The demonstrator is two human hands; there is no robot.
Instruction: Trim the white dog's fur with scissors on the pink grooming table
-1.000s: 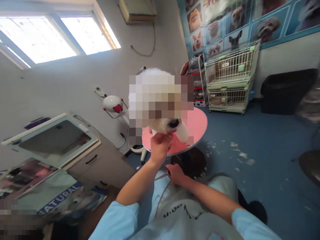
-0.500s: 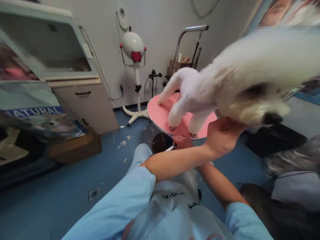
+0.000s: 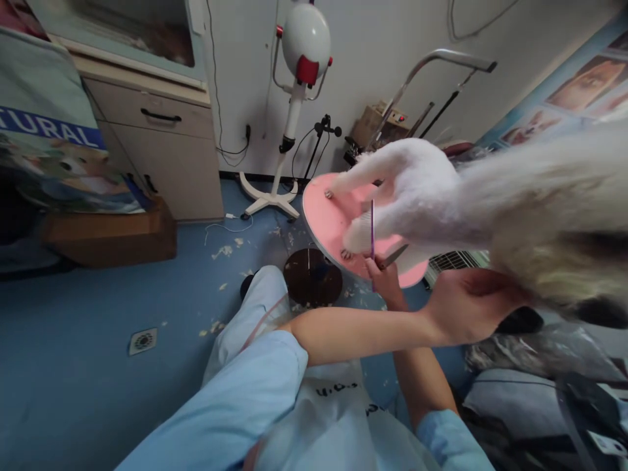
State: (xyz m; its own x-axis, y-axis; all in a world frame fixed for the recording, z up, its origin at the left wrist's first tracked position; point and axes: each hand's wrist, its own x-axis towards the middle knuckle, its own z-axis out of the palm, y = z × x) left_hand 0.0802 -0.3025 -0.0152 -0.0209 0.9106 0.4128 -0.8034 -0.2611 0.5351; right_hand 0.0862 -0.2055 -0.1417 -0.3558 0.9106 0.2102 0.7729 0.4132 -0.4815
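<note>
A white fluffy dog (image 3: 422, 190) stands on a round pink grooming table (image 3: 326, 219), its head large at the right edge. My left hand (image 3: 471, 304) reaches across my body and is closed on the fur under the dog's chin. Beneath that forearm, my right hand (image 3: 387, 278) grips a metal comb (image 3: 372, 229) with a purple spine. The comb stands upright against one of the dog's legs, its teeth at the fur. A dark, narrow blade (image 3: 395, 255) also sticks out of my right hand; the rest of that tool is hidden.
A white dryer on a wheeled stand (image 3: 307, 46) is behind the table, beside a curved metal grooming arm (image 3: 441, 59). Cut fur lies on the blue floor around the round table base (image 3: 314, 278). At left are a cabinet (image 3: 161, 163) and cardboard box (image 3: 112, 235); bags (image 3: 515, 405) lie right.
My right hand has come up from the table's edge, and the comb now shows upright at the dog's leg. The view has shifted; the dog's head appears closer and lower, still held by my left hand.
</note>
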